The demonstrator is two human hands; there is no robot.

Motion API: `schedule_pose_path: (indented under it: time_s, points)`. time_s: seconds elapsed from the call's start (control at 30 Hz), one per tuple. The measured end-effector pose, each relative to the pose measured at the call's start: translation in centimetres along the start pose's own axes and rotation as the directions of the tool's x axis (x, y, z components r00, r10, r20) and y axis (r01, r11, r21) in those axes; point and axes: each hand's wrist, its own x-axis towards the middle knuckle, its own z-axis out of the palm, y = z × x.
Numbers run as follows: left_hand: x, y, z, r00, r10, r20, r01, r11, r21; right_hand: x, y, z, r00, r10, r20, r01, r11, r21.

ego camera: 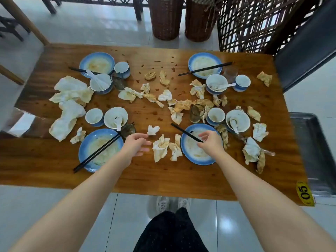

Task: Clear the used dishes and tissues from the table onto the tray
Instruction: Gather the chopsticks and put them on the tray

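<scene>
wooden table [163, 175]: carries four blue-rimmed plates, bowls, cups, glasses and many crumpled tissues; all lie on the table top.
metal tray [314, 157]: stands just beside the right table edge, partly in view.
near left plate [85, 148] and near right plate [190, 151]: both soiled.
left hand [136, 145]: above the table between these two plates, fingers relaxed, holding nothing, just beside a small white tissue [153, 130].
right hand [211, 143]: over the near right plate, thumb and fingers curved about the near end of the black chopsticks [183, 132]; whether they pinch it cannot be told.
</scene>
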Motion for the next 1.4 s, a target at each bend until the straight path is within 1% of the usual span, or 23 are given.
schedule_pose_path:
  time_s: [0.13, 0.27, 0.4, 0.53, 0.73, 0.83, 0.93, 1.0, 1.07, 1.17, 1.23, 1.3, 1.4]
  points:
    - [0.4, 0.4, -0.2, 0.998, -0.05, -0.04, 0.048, 0.998, -0.042, 0.9, 0.1, 0.6, 0.998, 0.015, 0.063, -0.011, 0.998, -0.063]
    - [0.1, 0.8, -0.6, 0.997, -0.064, -0.04, 0.06, 0.995, -0.083, 1.9, 0.1, 1.1, 0.999, -0.025, 0.041, 0.029, 0.994, -0.101]
    - [-0.2, 1.1, -1.3, 0.995, -0.088, -0.043, 0.081, 0.986, -0.148, 2.5, -1.3, 0.9, 0.993, -0.08, 0.081, 0.087, 0.993, -0.079]
    - [-0.8, 1.8, -2.2, 0.996, -0.081, -0.045, 0.072, 0.982, -0.177, 2.9, -4.4, 0.6, 0.985, -0.088, 0.147, 0.094, 0.995, -0.036]
    - [-1.8, 1.5, -5.5, 0.992, -0.077, -0.1, 0.053, 0.974, -0.222, 3.4, -9.1, 1.5, 0.988, -0.138, 0.067, 0.137, 0.99, 0.019]
    - [-2.3, 0.3, -7.8, 0.994, -0.038, -0.107, 0.018, 0.983, -0.184, 3.7, -10.9, 2.1, 0.986, -0.144, 0.089, 0.141, 0.989, 0.033]
    - [-2.4, -1.0, -9.8, 0.988, -0.047, -0.15, 0.021, 0.985, -0.172, 3.8, -12.3, 3.0, 0.981, -0.171, 0.092, 0.167, 0.985, 0.042]
    - [-2.1, -2.0, -10.8, 0.98, -0.023, -0.195, -0.002, 0.991, -0.13, 3.7, -12.8, 3.8, 0.976, -0.197, 0.096, 0.195, 0.98, 0.029]
    - [-1.7, -3.0, -11.4, 0.966, 0.035, -0.255, -0.053, 0.997, -0.064, 3.6, -13.1, 4.4, 0.973, -0.21, 0.097, 0.21, 0.978, 0.015]
    - [-0.9, -4.3, -12.1, 0.94, 0.13, -0.314, -0.109, 0.991, 0.083, 3.6, -13.3, 4.9, 0.974, -0.208, 0.093, 0.208, 0.978, 0.007]
    - [-0.2, -4.9, -12.4, 0.929, 0.189, -0.318, -0.131, 0.972, 0.193, 3.6, -13.4, 5.1, 0.975, -0.204, 0.088, 0.205, 0.979, -0.006]
    - [0.7, -5.3, -12.4, 0.926, 0.223, -0.303, -0.125, 0.942, 0.312, 3.6, -13.4, 5.2, 0.978, -0.194, 0.079, 0.197, 0.98, -0.024]
    - [2.2, -5.8, -12.1, 0.933, 0.248, -0.261, -0.087, 0.858, 0.506, 3.7, -13.2, 5.3, 0.983, -0.172, 0.069, 0.174, 0.984, -0.028]
